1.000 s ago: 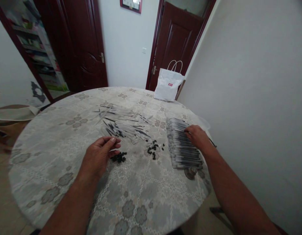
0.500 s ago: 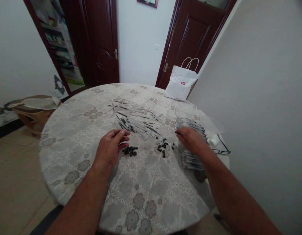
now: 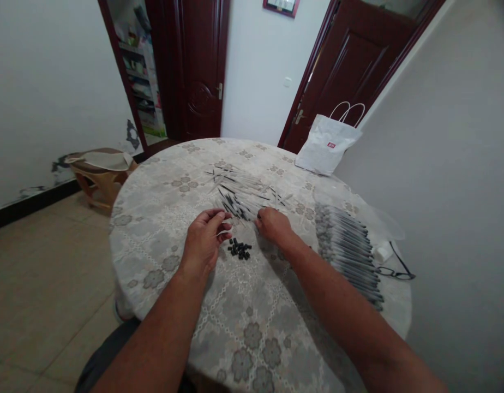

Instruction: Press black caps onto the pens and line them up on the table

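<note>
My left hand [image 3: 205, 240] hovers just left of a small heap of black caps [image 3: 239, 249]. Its thumb and forefinger are pinched together, the other fingers loosely curled; whatever they hold is too small to make out. My right hand [image 3: 273, 224] is closed with its fingertips down at the near edge of a loose pile of thin white and dark pen-like sticks [image 3: 244, 183]; what is in its fingers is hidden. A neat row of grey pen-like sticks [image 3: 350, 245] lies beyond my right forearm.
A patterned cloth covers the round table [image 3: 154, 245]. A white paper bag [image 3: 328, 144] stands at the back right. Glasses [image 3: 395, 273] and a small white object [image 3: 383, 252] lie near the right edge. A wooden stool [image 3: 100, 180] stands on the floor to the left.
My right hand has moved left, from beside the row of grey sticks to the loose pile. My left hand keeps its pinch near the black caps. The view has turned left.
</note>
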Demonstrator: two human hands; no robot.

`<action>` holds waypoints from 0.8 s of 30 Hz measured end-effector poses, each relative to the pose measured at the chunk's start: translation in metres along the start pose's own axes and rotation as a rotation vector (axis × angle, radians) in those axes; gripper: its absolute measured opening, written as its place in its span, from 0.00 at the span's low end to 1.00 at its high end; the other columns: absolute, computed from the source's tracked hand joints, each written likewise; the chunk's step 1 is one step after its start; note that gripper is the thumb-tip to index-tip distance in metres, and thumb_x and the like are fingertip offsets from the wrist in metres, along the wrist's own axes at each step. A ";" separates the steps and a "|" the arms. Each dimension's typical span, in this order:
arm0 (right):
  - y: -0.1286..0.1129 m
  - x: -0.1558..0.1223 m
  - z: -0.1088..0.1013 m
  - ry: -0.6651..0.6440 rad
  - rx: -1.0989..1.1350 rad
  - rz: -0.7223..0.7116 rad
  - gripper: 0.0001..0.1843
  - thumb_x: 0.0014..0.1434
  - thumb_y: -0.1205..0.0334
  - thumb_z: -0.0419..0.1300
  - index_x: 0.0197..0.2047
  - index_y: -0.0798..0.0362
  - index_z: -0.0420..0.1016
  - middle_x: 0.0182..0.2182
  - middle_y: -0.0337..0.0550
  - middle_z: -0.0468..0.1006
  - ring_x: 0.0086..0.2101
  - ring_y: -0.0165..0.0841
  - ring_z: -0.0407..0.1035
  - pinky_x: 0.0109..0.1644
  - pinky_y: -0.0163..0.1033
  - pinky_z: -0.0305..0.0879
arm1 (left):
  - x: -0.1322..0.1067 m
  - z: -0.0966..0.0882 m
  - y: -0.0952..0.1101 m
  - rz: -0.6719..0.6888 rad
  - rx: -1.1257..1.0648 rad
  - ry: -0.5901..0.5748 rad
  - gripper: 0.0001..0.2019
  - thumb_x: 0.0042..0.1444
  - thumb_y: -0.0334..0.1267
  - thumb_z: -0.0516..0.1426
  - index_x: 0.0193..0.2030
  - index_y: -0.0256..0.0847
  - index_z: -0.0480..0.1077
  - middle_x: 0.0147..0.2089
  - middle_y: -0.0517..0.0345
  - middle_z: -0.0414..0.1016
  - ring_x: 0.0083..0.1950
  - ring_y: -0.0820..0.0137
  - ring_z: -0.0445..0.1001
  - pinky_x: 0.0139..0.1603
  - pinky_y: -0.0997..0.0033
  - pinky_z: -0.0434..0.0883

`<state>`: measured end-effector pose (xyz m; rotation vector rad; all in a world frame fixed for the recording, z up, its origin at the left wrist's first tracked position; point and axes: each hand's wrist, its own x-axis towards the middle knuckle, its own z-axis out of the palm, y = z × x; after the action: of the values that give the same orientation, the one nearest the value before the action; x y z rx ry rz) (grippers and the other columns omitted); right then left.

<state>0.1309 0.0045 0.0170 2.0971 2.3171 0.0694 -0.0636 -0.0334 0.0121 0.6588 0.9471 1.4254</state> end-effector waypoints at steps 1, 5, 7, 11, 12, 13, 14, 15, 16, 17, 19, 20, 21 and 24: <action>0.000 0.000 0.002 -0.010 -0.003 0.006 0.15 0.70 0.56 0.55 0.50 0.54 0.77 0.49 0.56 0.79 0.49 0.42 0.75 0.49 0.41 0.66 | 0.000 -0.001 0.000 0.002 0.006 -0.006 0.16 0.47 0.41 0.67 0.41 0.40 0.72 0.42 0.54 0.80 0.30 0.74 0.73 0.28 0.74 0.71; 0.006 -0.008 0.001 0.004 0.023 0.018 0.13 0.70 0.57 0.55 0.46 0.55 0.77 0.46 0.55 0.81 0.46 0.41 0.75 0.48 0.39 0.64 | -0.002 -0.001 -0.001 -0.007 0.052 -0.045 0.16 0.48 0.43 0.67 0.41 0.39 0.74 0.43 0.51 0.80 0.31 0.72 0.74 0.27 0.73 0.72; 0.008 -0.018 -0.003 0.072 0.131 -0.025 0.13 0.71 0.56 0.54 0.46 0.54 0.77 0.44 0.52 0.81 0.44 0.38 0.74 0.47 0.38 0.63 | -0.004 0.000 -0.002 -0.031 0.107 -0.079 0.17 0.47 0.43 0.68 0.43 0.38 0.75 0.44 0.48 0.79 0.33 0.70 0.75 0.28 0.71 0.74; -0.002 -0.044 -0.010 0.195 0.385 -0.213 0.11 0.72 0.58 0.53 0.48 0.53 0.74 0.37 0.45 0.80 0.38 0.34 0.73 0.43 0.35 0.60 | -0.007 0.004 -0.008 -0.062 0.253 -0.212 0.20 0.48 0.45 0.69 0.46 0.36 0.77 0.43 0.45 0.80 0.37 0.64 0.78 0.30 0.67 0.76; -0.007 -0.050 -0.011 0.200 0.414 -0.245 0.10 0.72 0.58 0.54 0.48 0.53 0.73 0.36 0.44 0.80 0.37 0.33 0.72 0.42 0.35 0.59 | -0.008 0.005 -0.009 -0.058 0.280 -0.251 0.19 0.49 0.46 0.69 0.44 0.36 0.78 0.41 0.45 0.80 0.37 0.63 0.78 0.30 0.67 0.77; -0.013 -0.055 -0.011 0.200 0.433 -0.269 0.09 0.72 0.59 0.54 0.47 0.52 0.74 0.36 0.43 0.79 0.36 0.33 0.71 0.42 0.35 0.59 | -0.008 0.005 -0.011 -0.052 0.300 -0.281 0.18 0.50 0.47 0.69 0.42 0.37 0.78 0.39 0.46 0.80 0.36 0.63 0.78 0.31 0.67 0.76; -0.017 -0.060 -0.011 0.202 0.446 -0.287 0.09 0.71 0.59 0.55 0.46 0.52 0.74 0.36 0.43 0.79 0.36 0.33 0.71 0.42 0.35 0.59 | -0.008 0.005 -0.012 -0.044 0.316 -0.301 0.17 0.50 0.48 0.68 0.40 0.37 0.78 0.37 0.47 0.80 0.36 0.63 0.78 0.31 0.68 0.76; -0.020 -0.063 -0.012 0.206 0.459 -0.302 0.08 0.71 0.60 0.55 0.45 0.52 0.75 0.36 0.43 0.79 0.36 0.33 0.71 0.43 0.35 0.60 | -0.008 0.004 -0.013 -0.036 0.330 -0.309 0.16 0.50 0.48 0.68 0.37 0.37 0.77 0.35 0.48 0.79 0.35 0.64 0.78 0.31 0.68 0.76; -0.022 -0.065 -0.013 0.206 0.474 -0.319 0.08 0.70 0.61 0.55 0.45 0.52 0.75 0.37 0.44 0.79 0.37 0.33 0.71 0.43 0.35 0.60 | -0.008 0.004 -0.014 -0.032 0.340 -0.308 0.16 0.50 0.49 0.68 0.36 0.37 0.77 0.34 0.49 0.79 0.35 0.64 0.78 0.31 0.68 0.76; -0.020 -0.065 -0.014 0.196 0.490 -0.340 0.08 0.70 0.61 0.56 0.46 0.52 0.76 0.38 0.44 0.80 0.37 0.33 0.72 0.44 0.35 0.61 | -0.008 0.004 -0.014 -0.034 0.344 -0.300 0.16 0.51 0.49 0.68 0.35 0.37 0.76 0.34 0.49 0.79 0.35 0.64 0.79 0.31 0.68 0.76; -0.009 -0.062 -0.019 0.165 0.504 -0.351 0.10 0.69 0.60 0.58 0.49 0.52 0.77 0.41 0.45 0.81 0.39 0.33 0.73 0.46 0.35 0.63 | -0.008 0.004 -0.013 -0.049 0.326 -0.262 0.14 0.52 0.47 0.66 0.35 0.38 0.74 0.35 0.48 0.79 0.37 0.62 0.80 0.32 0.66 0.77; 0.001 -0.058 -0.022 0.151 0.483 -0.326 0.11 0.68 0.60 0.58 0.51 0.52 0.77 0.42 0.46 0.82 0.40 0.33 0.74 0.47 0.35 0.64 | -0.008 0.005 -0.012 -0.060 0.306 -0.236 0.13 0.53 0.46 0.66 0.36 0.38 0.73 0.36 0.48 0.79 0.38 0.61 0.81 0.32 0.65 0.78; 0.012 -0.053 -0.025 0.143 0.437 -0.270 0.13 0.68 0.60 0.58 0.52 0.52 0.77 0.45 0.47 0.82 0.43 0.34 0.75 0.49 0.36 0.65 | -0.007 0.005 -0.011 -0.073 0.285 -0.208 0.12 0.53 0.45 0.65 0.36 0.39 0.72 0.36 0.48 0.79 0.38 0.60 0.81 0.33 0.64 0.79; 0.050 -0.036 -0.029 0.070 0.133 0.051 0.15 0.68 0.62 0.56 0.52 0.53 0.79 0.51 0.53 0.81 0.50 0.39 0.74 0.54 0.38 0.64 | -0.006 0.006 -0.010 -0.098 0.244 -0.155 0.11 0.53 0.42 0.63 0.37 0.39 0.70 0.36 0.48 0.78 0.38 0.60 0.82 0.33 0.63 0.79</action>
<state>0.1835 -0.0271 0.0472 2.2509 2.3696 -0.0117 -0.0527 -0.0388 0.0072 0.8787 1.0244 1.1645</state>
